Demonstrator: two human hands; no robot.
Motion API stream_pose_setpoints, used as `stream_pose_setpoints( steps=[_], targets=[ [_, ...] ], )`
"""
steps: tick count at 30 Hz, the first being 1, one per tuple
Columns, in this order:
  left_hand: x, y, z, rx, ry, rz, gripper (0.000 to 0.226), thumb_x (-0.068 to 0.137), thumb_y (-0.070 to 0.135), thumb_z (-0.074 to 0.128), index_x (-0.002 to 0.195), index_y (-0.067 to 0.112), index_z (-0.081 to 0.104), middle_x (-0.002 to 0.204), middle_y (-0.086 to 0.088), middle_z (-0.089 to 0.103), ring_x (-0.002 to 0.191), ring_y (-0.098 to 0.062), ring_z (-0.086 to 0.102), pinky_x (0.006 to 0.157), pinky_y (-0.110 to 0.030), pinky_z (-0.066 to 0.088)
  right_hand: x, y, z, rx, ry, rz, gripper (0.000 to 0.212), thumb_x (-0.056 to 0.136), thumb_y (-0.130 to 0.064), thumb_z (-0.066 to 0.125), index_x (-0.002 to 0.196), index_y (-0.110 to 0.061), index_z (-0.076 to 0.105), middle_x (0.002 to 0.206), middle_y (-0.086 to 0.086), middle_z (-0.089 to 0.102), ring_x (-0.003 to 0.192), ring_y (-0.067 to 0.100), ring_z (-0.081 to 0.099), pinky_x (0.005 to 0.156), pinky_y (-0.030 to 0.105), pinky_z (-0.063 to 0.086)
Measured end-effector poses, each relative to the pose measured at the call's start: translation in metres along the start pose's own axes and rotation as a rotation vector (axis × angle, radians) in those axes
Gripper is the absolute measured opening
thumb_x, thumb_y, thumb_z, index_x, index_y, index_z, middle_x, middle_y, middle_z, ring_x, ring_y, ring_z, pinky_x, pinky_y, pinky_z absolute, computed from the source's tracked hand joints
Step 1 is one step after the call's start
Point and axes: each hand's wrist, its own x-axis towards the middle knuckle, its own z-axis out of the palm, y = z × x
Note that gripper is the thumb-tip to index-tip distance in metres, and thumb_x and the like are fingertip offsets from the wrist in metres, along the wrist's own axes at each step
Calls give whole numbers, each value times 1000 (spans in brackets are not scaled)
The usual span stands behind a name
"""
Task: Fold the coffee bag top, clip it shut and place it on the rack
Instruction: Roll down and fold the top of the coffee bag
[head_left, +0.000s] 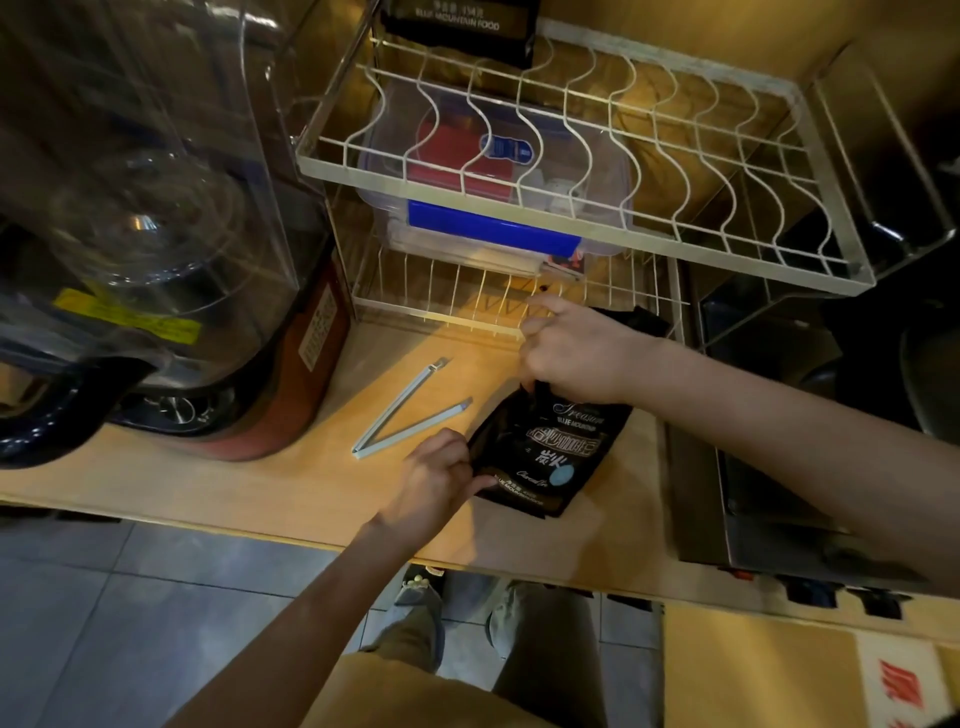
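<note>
A black coffee bag (550, 457) with white lettering lies on the wooden counter (291, 488), its top pointing toward the rack. My right hand (571, 348) is closed on the bag's top end, hiding it. My left hand (436, 480) pinches the bag's left edge near the bottom. A pale blue bag clip (405, 413) lies open in a V on the counter, just left of the bag, untouched. The white wire rack (571, 156) stands right behind the bag, with an upper and a lower tier.
A clear plastic box (493, 171) with red and blue contents sits on the rack's lower tier. Another black bag (457, 26) stands at the rack's back. A large blender (156, 260) occupies the counter's left side. A dark metal appliance (779, 467) sits to the right.
</note>
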Motion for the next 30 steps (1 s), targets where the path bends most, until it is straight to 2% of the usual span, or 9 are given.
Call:
stream_pose_setpoints(
  steps=[5, 8, 12, 16, 18, 20, 23, 27, 30],
  targets=[
    [-3, -4, 1, -95, -72, -156, 42, 75, 40, 58, 51, 5, 58, 57, -8, 58, 72, -10, 43, 58, -22, 37, -7, 11, -2, 155, 61, 50, 16, 86, -16, 54, 97, -20, 65, 103, 6, 65, 106, 25, 53, 104, 45, 32],
    [-6, -10, -1, -208, -81, -292, 49, 74, 51, 54, 56, 5, 59, 62, -8, 59, 74, -9, 44, 62, -22, 37, -13, 15, -9, 283, 93, 60, 18, 87, -19, 52, 100, -18, 65, 107, 2, 65, 109, 19, 49, 102, 42, 32],
    [-1, -19, -6, -208, -148, -259, 58, 78, 57, 45, 58, 4, 60, 64, -11, 60, 77, -9, 45, 66, -23, 38, -15, 10, -12, 337, 115, 81, 21, 88, -22, 51, 105, -18, 64, 110, -1, 65, 113, 15, 48, 105, 37, 26],
    [7, -27, -15, -167, -306, -226, 52, 78, 51, 50, 64, 3, 64, 68, -13, 65, 79, -20, 55, 69, -25, 40, -12, 9, -14, 332, 119, 112, 21, 88, -23, 51, 105, -19, 63, 110, -2, 64, 112, 16, 49, 106, 39, 27],
    [16, -29, -24, -113, -448, -235, 32, 77, 36, 62, 78, 5, 68, 83, -13, 69, 86, -28, 60, 77, -34, 46, -12, 6, -13, 324, 138, 111, 19, 88, -22, 50, 103, -19, 62, 108, -2, 64, 109, 16, 51, 104, 39, 28],
    [28, -28, -36, -61, -582, -287, 28, 73, 32, 70, 91, 11, 68, 95, -8, 69, 91, -25, 61, 78, -35, 48, -12, 3, -12, 315, 143, 104, 16, 88, -22, 50, 99, -19, 61, 106, -1, 64, 107, 16, 53, 103, 37, 28],
    [45, -12, -51, -136, -417, -345, 26, 66, 39, 74, 77, 19, 63, 79, 1, 65, 76, -16, 60, 68, -31, 48, -11, -1, -17, 313, 129, 89, 16, 88, -21, 50, 99, -21, 62, 107, -3, 63, 108, 17, 52, 103, 38, 28],
    [60, 17, -50, -445, -199, -438, 21, 67, 20, 77, 66, 21, 55, 63, 8, 55, 65, -7, 54, 59, -11, 39, -11, -5, -23, 277, 113, 71, 21, 89, -21, 50, 105, -22, 63, 109, -2, 65, 107, 18, 53, 100, 35, 30],
    [59, 21, -47, -724, -142, -629, 21, 69, 9, 74, 62, 19, 58, 72, -15, 64, 67, -18, 58, 56, -18, 45, -16, -3, -28, 297, 98, 107, 21, 85, -23, 56, 106, -21, 61, 109, 1, 65, 108, 20, 54, 99, 37, 35]
  ],
)
